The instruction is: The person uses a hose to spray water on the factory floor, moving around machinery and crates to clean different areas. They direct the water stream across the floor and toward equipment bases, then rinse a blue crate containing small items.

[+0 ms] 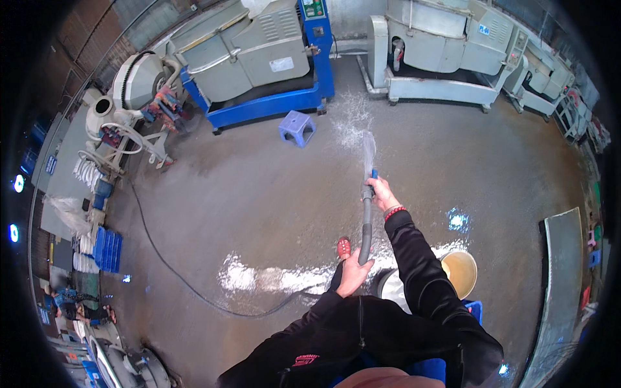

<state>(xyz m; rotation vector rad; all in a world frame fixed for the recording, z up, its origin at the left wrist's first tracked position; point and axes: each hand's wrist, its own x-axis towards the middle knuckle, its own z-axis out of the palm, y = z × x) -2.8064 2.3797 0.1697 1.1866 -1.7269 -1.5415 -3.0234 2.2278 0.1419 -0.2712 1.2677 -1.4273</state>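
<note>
A grey hose (367,223) runs up in front of me. My left hand (353,275) is closed around its lower part, close to my body. Farther out, my right hand (383,193) is wrapped round the hose's front end, beside a small blue lever (374,173). A stream of water (369,150) shoots forward from that end and splashes on the wet concrete floor (259,187), between two large machines. Just beyond my left hand shows a red clog (344,247) on my foot.
A purple stool (297,128) stands by a blue-framed machine (272,107). White-framed machine (440,87) is at far right. A dark hose (174,268) curves across the left floor. A yellowish bucket (460,275) sits by my right arm. Another person (77,307) is at far left.
</note>
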